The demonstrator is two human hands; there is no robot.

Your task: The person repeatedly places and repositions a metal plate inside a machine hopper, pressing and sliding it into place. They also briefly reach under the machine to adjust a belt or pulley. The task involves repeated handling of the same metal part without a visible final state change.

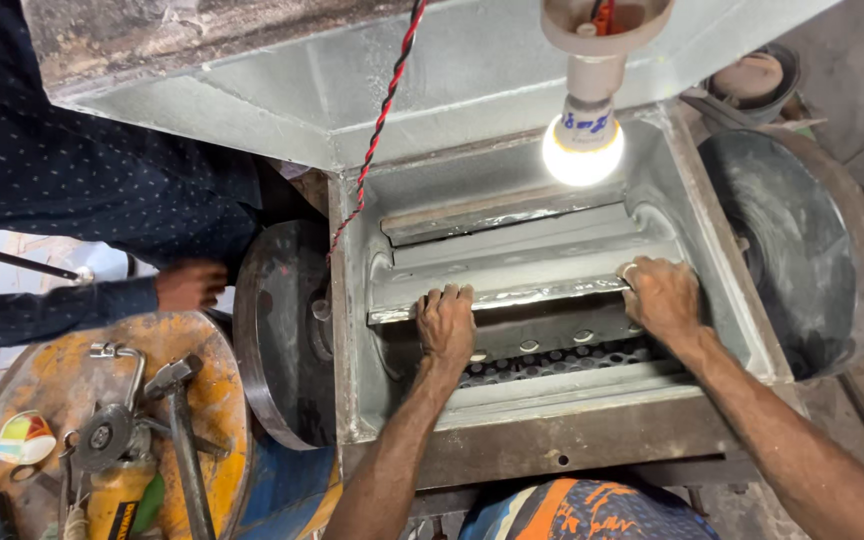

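Note:
Both my hands reach into an open grey metal machine housing. My left hand curls its fingers over the edge of a long metal bar on the rotor inside. My right hand, with a ring on one finger, grips the same bar near its right end. Below the bar lies a perforated metal screen. A lit bulb hangs just above the chamber.
Heavy dark flywheels stand on the left and the right of the housing. Another person in a dark dotted shirt has a hand at the left wheel. A rusty drum top holds a hammer and an angle grinder. A red-black twisted wire hangs down.

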